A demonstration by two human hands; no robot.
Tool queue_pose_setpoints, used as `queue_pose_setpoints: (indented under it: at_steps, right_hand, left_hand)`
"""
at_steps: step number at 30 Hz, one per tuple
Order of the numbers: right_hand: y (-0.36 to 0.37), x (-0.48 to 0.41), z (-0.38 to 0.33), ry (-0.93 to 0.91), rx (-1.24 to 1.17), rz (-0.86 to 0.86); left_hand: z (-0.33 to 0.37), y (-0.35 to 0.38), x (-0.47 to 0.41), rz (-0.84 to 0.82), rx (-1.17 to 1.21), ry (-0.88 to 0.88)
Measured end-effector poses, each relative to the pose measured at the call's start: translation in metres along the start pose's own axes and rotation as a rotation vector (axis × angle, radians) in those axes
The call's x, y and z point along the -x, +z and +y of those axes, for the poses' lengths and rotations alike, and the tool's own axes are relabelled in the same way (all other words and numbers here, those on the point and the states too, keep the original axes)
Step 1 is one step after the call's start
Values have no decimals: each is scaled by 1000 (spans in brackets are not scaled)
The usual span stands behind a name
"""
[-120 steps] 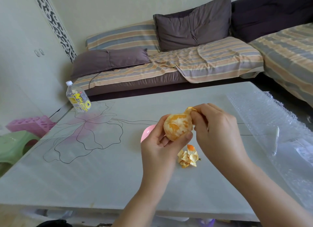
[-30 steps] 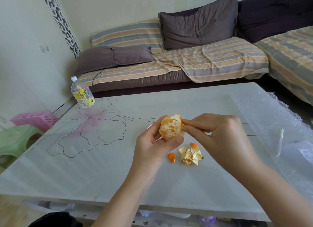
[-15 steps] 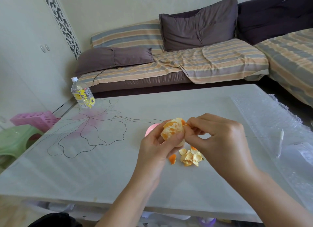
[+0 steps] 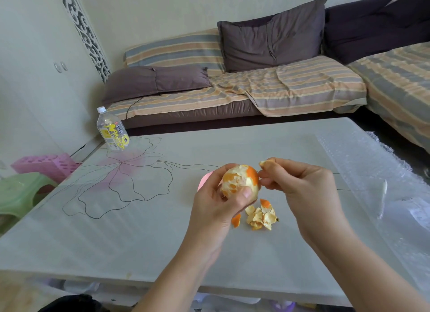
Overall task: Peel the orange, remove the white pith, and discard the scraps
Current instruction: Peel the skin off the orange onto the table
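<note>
a long sofa [image 4: 256, 97] under a striped cover, with dark grey cushions [image 4: 272, 39] leaned on it, is seen well behind the orange [image 4: 237, 181]. a pale table [image 4: 116, 242] printed with a line-drawn flower is spread beneath the orange, which is held above its middle, clear of the surface. a sheet of bubble wrap [image 4: 372, 162] is laid on the table to the right of the orange. a green stool [image 4: 21, 193] is set on the floor far to the left of the orange, past the table edge. the left hand [image 4: 216, 209] is wrapped round the orange from below, fingers curled behind it and the thumb pressed on its near face. the right hand [image 4: 307, 190] is held just right of the orange, with a torn scrap of peel [image 4: 267, 163] pinched between thumb and forefinger. a clear bottle [image 4: 112, 131] with a yellow label is stood upright well to the left of and behind the orange. the orange is mostly stripped, pale pith and flesh bared, with a patch of rind on its right side. a small pile of peelings [image 4: 261, 216] is laid on the table just below the orange, with one loose chip [image 4: 236, 219] just left of the pile. a pink object [image 4: 203, 180] is partly hidden behind the left hand, and what it is cannot be told.
</note>
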State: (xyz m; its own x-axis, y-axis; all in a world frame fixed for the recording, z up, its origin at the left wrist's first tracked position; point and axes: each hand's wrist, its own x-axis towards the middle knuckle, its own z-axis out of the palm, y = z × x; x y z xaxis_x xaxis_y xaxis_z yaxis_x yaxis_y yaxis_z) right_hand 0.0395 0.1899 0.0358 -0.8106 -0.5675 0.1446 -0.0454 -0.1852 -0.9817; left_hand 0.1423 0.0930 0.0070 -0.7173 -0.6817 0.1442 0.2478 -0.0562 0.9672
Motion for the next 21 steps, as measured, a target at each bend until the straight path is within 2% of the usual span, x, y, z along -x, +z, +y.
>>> queue_pose_setpoints:
  at_steps: [3, 7, 11, 14, 17, 21]
  right_hand:
    - [-6, -5, 1, 37, 20, -85]
    - [-12, -17, 23, 10, 531, -76]
    - [-15, -26, 42, 19, 707, -50]
    - [-15, -31, 51, 17, 793, -38]
    - [-13, -27, 44, -134, 753, -63]
    - [-7, -5, 14, -334, 464, -223]
  left_hand:
    - [-2, -3, -2, 16, 100, -46]
    - [0, -6, -2, 10, 331, -190]
    - [0, -11, 2, 20, 503, -344]
    - [-1, -14, 4, 12, 495, -386]
    - [-3, -19, 3, 16, 482, -375]
    - [-5, -20, 3, 5, 436, -337]
